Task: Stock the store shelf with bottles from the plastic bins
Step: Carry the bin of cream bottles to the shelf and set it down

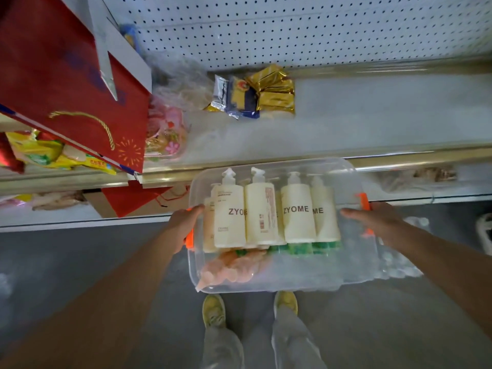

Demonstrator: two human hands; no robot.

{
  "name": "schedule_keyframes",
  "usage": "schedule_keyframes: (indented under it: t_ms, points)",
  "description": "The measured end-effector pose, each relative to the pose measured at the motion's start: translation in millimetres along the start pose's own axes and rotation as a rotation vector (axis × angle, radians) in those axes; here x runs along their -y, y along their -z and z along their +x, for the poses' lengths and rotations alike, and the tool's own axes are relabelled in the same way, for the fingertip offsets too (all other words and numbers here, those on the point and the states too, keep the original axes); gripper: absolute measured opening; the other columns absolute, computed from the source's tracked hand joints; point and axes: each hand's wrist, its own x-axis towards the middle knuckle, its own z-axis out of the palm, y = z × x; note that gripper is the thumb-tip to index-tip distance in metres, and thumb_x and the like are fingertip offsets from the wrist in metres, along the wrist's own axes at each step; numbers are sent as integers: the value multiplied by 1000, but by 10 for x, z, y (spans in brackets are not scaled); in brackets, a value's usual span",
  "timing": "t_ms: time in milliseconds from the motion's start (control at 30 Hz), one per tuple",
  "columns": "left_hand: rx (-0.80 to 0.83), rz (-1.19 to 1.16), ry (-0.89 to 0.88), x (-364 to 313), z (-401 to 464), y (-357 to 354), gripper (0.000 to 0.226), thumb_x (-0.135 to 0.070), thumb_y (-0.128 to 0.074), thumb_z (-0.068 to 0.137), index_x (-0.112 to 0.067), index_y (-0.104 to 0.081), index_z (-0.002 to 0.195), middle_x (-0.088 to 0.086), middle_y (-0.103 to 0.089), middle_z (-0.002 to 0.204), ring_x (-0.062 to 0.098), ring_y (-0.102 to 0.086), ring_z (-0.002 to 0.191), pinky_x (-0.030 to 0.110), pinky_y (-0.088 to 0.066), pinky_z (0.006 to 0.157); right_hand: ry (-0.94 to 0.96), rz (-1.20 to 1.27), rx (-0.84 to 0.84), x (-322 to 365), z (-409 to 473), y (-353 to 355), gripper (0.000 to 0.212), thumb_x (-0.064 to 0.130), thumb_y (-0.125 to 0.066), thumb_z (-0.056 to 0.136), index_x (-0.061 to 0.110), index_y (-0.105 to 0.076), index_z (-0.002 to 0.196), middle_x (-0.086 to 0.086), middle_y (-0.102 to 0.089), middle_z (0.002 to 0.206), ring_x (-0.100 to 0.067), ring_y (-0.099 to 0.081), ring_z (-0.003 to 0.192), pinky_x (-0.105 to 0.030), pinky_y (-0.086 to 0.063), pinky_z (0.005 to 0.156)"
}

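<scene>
You're holding a clear plastic bin [279, 278] up in front of the shelf [359, 115], one hand on each short end. Left hand [183, 225] grips the left end, thumb over the rim, fingers wrapped down by the orange latch [189, 239]. Right hand [372, 219] lies on the right end next to the other orange latch [363, 202], fingers mostly straight along the rim; can't tell whether the fingertips curl under the edge.

The bin's far edge sits at, or just over, the shelf's metal front lip [399, 159]; contact can't be confirmed.

Contents: cream pump bottles [262, 211] lying side by side, pump heads pointing toward the shelf. Two read "ZYOME" in full; a third shows only "ME". One lies with its back label up. Below the cream row you can see green bottles [300, 247], mostly covered. A peach-coloured packet [229, 270] lies in the near left corner of the bin.

On the shelf: gold and blue foil packets [255, 94] near the pegboard back wall [306, 30], plus a pink wrapped item [166, 129] to their left. A red gift bag [66, 83] with a gold cord handle overhangs the shelf's left part. The right part of the shelf surface is bare.

Your yellow shoes [213, 310] stand on the grey floor directly under the bin.
</scene>
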Motion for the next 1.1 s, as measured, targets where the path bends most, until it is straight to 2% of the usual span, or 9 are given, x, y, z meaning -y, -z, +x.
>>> schedule_keyframes:
  t_ms: [133,233,367,500,633,700,900,1033,1100]
  points:
    - [6,-15,43,77,161,-105,52,-47,-61,90,-5,-55,121,18,-67,108,35,-66,97,52,-52,92,-15,2,9,-56,243,-96,56,29,-83,74,12,-61,122,-14,-64,105,-28,-61,94,-44,-56,81]
    - [39,-37,92,134,252,-167,49,-49,-61,88,-8,-58,116,15,-69,101,32,-67,90,50,-54,88,-24,8,2,-127,375,-189,55,30,-83,73,20,-62,123,-10,-65,99,-26,-61,90,-42,-55,79]
    - [37,-54,98,60,321,-186,55,-54,-61,86,-9,-59,117,15,-69,103,34,-67,94,52,-52,91,-45,14,-12,-101,443,-201,59,33,-83,72,23,-60,126,-11,-63,109,-28,-61,97,-42,-56,79]
    - [3,-26,92,28,355,-208,63,-55,-60,86,-7,-54,126,16,-66,111,35,-64,99,52,-50,94,-60,-9,-23,-83,469,-194,60,32,-84,72,20,-60,126,-12,-63,113,-29,-60,101,-43,-56,82]
    - [-19,53,50,-12,364,-221,70,-59,-59,85,-10,-46,133,14,-61,121,34,-60,107,52,-48,96,-94,-15,-56,-148,462,-215,60,30,-83,74,19,-60,128,-13,-62,112,-31,-61,98,-38,-54,73]
    - [-2,58,37,-19,374,-222,68,-58,-60,85,-11,-46,132,13,-61,120,33,-60,106,51,-49,95,-110,-34,-71,-167,463,-212,60,32,-83,73,16,-60,125,-14,-62,111,-31,-62,93,-39,-55,72]
    - [8,88,32,-31,428,-221,66,-57,-60,85,-13,-45,132,13,-61,119,33,-59,107,51,-48,96,-123,-36,-82,-134,473,-252,59,32,-80,76,20,-57,130,-13,-59,114,-30,-60,95,-38,-54,74]
    - [-9,119,-6,-21,420,-238,56,-51,-58,89,-12,-47,128,9,-62,106,27,-61,93,41,-50,83,-90,-60,-99,-131,445,-296,58,26,-74,82,16,-52,134,-12,-57,109,-28,-57,95,-37,-50,73]
    - [-3,165,-30,-20,410,-211,56,-51,-53,92,-10,-48,130,11,-63,111,30,-62,99,44,-50,90,-85,-134,-85,-108,421,-312,63,26,-72,82,13,-46,138,-15,-56,114,-31,-57,100,-39,-52,78]
